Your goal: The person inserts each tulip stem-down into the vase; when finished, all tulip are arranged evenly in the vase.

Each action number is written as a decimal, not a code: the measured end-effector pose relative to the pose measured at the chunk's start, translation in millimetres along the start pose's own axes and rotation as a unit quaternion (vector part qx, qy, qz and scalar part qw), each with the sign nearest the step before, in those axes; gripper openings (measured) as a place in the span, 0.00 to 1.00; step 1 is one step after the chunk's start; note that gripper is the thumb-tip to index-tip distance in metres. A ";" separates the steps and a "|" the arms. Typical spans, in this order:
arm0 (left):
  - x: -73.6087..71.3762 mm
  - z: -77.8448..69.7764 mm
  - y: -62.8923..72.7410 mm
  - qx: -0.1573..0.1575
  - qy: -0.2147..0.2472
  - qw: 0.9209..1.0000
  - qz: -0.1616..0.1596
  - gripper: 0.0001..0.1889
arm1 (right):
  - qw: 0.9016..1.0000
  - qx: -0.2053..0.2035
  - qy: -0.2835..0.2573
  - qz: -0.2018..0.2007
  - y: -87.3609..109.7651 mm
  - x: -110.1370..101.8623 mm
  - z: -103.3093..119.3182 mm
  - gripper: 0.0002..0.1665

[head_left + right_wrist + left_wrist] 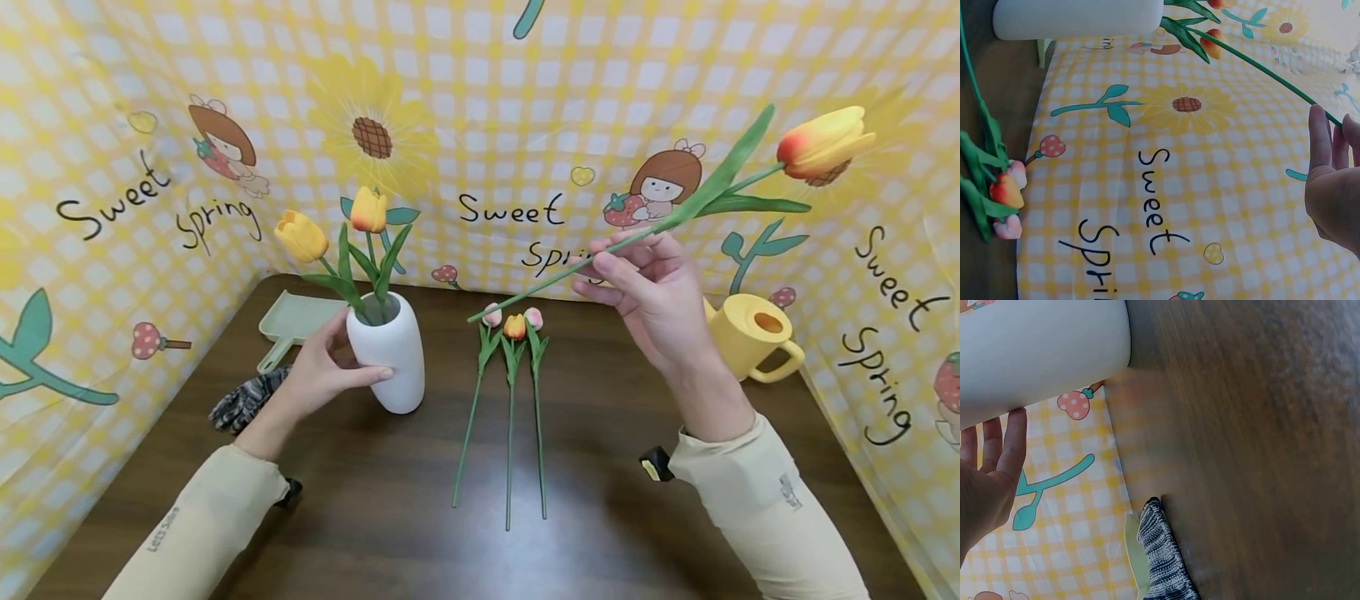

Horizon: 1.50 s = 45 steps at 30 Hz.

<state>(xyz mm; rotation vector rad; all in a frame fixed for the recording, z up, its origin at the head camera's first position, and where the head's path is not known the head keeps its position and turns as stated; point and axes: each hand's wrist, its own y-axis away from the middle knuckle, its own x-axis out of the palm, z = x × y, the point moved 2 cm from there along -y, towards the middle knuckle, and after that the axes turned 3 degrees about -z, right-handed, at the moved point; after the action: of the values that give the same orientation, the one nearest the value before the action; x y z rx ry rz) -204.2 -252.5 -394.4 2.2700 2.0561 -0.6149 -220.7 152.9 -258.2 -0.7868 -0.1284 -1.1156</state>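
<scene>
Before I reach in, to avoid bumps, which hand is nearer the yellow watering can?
Right. The right hand, pinching a tulip stem, is just left of the yellow watering can; the left hand, holding the white vase, is farther left.

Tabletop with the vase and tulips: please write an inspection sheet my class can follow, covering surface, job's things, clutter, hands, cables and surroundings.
Surface: dark wood-grain table, patch of glare.
Job's things: white vase containing two yellow-orange tulips; three loose tulips on the table, two pinkish, one orange.
Clutter: pale green scoop; dark knitted item, perhaps a glove; yellow watering can.
Hands: left hand grips the vase; right hand pinches a raised tulip by its stem.
Cables: nothing seen.
Surroundings: yellow-checked cloth printed "Sweet Spring".
</scene>
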 end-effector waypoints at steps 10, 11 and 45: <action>-0.9 -1.6 1.2 0.003 0.001 1.000 0.002 0.45 | 1.000 -0.020 0.004 -0.002 -13.5 17.7 -4.1 0.13; -0.6 -1.2 1.5 0.003 0.001 1.000 0.001 0.44 | 1.000 -0.022 0.003 -0.003 -15.1 19.9 -5.2 0.12; 1.1 2.3 0.7 0.003 -0.005 1.000 0.002 0.44 | 0.988 0.099 0.099 0.062 -34.1 84.1 -124.3 0.07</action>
<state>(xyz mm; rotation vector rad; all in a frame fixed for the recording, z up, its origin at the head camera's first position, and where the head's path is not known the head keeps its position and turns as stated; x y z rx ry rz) -204.1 -252.1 -397.0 2.2692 2.0474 -0.6320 -245.6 5.0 -292.5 -0.4963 -0.0222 -1.0396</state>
